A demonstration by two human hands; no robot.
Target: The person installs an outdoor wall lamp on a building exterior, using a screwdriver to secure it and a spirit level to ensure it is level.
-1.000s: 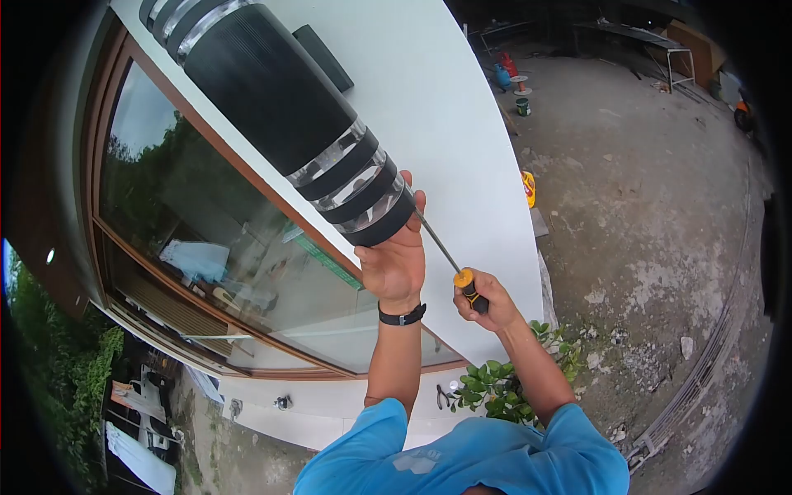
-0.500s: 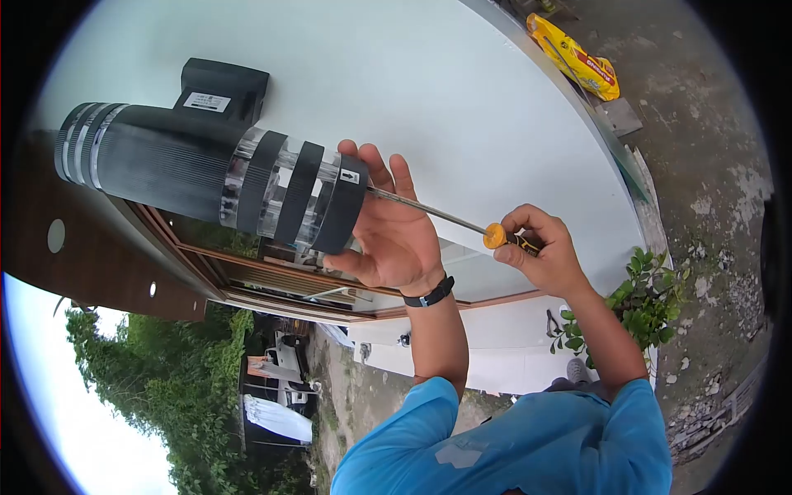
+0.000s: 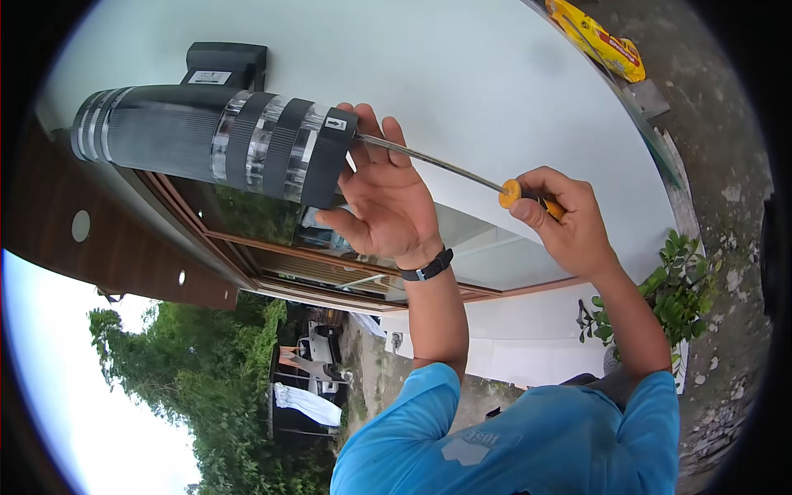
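With the middle of our view as the hub of the dial, we find the wall lamp [image 3: 169, 136] out toward ten o'clock, a black cylinder banded with clear rings, lying aslant in our view along the white wall [image 3: 462, 74]. A black mount [image 3: 231, 64] bearing a white label stands just beside its body, between ten and eleven. The end cap [image 3: 328, 161] of the lamp faces us and carries a small arrow sticker [image 3: 335, 124].

Our left hand [image 3: 381, 194], near twelve, is spread wide, palm toward us, gripping nothing. Its fingertips reach up beside the cap and its thumb lies near the cap's lower edge; we cannot tell whether it presses on the lamp. A black strap [image 3: 433, 265] circles that wrist.

Our right hand [image 3: 561, 216], close to three, is curled around the yellow-and-black handle of a screwdriver [image 3: 445, 169]. The long metal shaft runs toward eleven, crossing in front of the left fingers and meeting the end of the lamp; the tip is hidden from us.

Below the lamp runs a brown-framed window [image 3: 252, 216]. A leafy plant [image 3: 676, 289] grows at three, a yellow bag [image 3: 601, 45] lies between one and two, and trees [image 3: 198, 371] stand at eight.
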